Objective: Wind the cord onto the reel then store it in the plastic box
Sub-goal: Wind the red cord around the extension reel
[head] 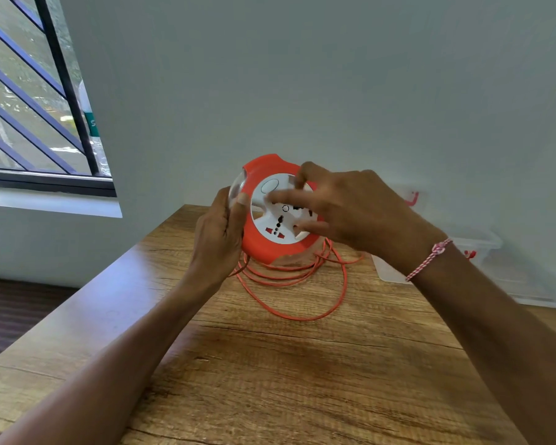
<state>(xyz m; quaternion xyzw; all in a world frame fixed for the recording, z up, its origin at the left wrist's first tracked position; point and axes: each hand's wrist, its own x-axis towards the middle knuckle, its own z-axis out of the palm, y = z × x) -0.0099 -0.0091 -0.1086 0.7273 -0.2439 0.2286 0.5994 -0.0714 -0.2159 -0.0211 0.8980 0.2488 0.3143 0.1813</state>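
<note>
An orange reel (264,242) with a white socket face is held upright above the wooden table (270,364). My left hand (217,239) grips its left rim. The fingers of my right hand (341,210) rest spread on the white centre disc, blurred. Loose loops of orange cord (302,284) lie on the table under the reel and run up to it. A clear plastic box (482,255) with red clips stands at the right against the wall, partly hidden by my right forearm.
The table's left edge drops to a dark floor (13,309). A window with bars (29,101) is at the upper left. A pale wall (334,91) stands right behind the table.
</note>
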